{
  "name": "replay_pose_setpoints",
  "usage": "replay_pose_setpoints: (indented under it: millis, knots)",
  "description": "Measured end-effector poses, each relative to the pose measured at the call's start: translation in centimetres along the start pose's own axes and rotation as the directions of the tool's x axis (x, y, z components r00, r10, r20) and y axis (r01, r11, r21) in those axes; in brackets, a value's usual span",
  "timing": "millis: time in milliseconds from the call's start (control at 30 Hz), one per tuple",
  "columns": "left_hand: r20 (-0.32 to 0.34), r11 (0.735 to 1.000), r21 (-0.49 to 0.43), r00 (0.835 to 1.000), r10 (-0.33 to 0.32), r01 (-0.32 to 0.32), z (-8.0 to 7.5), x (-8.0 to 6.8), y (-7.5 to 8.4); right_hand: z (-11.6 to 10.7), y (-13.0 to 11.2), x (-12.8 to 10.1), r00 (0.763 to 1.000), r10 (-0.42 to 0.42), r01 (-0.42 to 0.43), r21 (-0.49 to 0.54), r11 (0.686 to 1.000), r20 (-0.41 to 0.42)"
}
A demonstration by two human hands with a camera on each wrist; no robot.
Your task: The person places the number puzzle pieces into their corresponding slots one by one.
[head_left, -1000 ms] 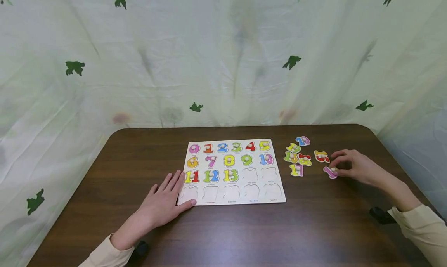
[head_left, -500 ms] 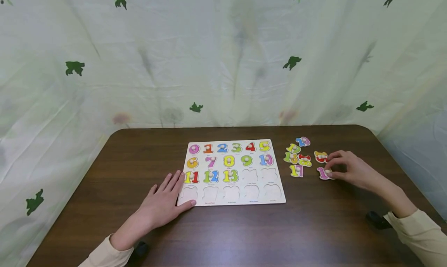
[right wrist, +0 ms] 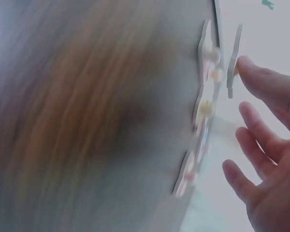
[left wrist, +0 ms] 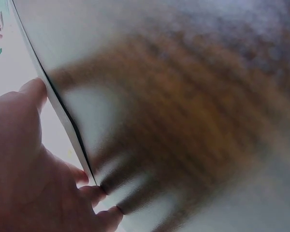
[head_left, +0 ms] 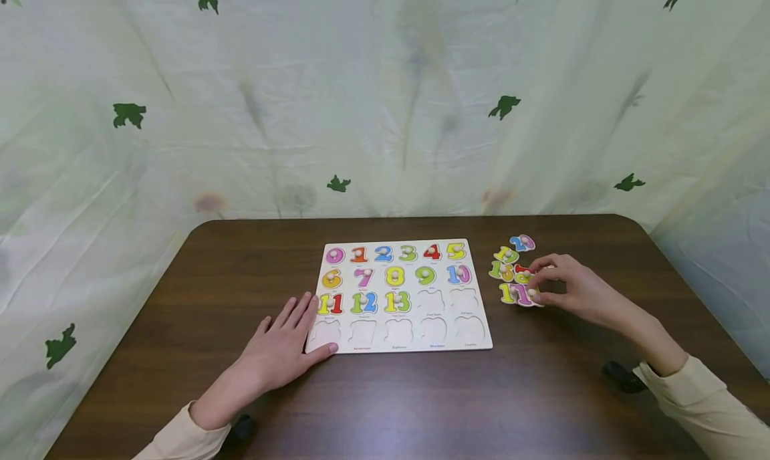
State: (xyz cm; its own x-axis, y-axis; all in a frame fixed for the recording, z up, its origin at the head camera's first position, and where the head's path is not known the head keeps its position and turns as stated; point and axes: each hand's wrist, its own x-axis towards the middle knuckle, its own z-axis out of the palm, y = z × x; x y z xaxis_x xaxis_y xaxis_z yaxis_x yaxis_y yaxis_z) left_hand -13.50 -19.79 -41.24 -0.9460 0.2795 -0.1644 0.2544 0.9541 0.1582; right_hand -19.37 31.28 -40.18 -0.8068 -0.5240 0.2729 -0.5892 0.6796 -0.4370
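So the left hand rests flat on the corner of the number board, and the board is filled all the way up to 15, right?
Not quite. The left hand does rest flat on the near left corner of the number board, but the head view shows pieces in it only up to 13. The seven slots after that are empty, and the loose pieces lie by the right hand.

The tabletop (head_left: 541,393) looks like dark brown wood with a fine grain and a smooth, half-glossy finish — it gives back a soft light in front. The puzzle board (head_left: 481,343) is pale, matt wood, and the number pieces (head_left: 510,293) seem to be thin wood too, painted in bright smooth colours, each with a small pale round knob. Behind hangs a curtain (head_left: 385,99) of thin, creased cloth — matt, with printed green leaves — and the sleeves (head_left: 710,406) are soft cream cloth.
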Motion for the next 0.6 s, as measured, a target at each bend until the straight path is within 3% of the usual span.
replay_pose_setpoints:
  millis: [400,600]
  knots:
    - [0.000,1.000,0.003,1.000,0.001,-0.001,0.0,0.0,-0.1,1.7,-1.8,2.3,0.997,-0.079,0.078,0.063,0.995,0.002]
    - [-0.005,1.000,-0.001,1.000,0.001,-0.001,-0.1,-0.1,0.0,2.4,-3.0,3.4,0.998,-0.055,0.051,0.114,0.992,0.035]
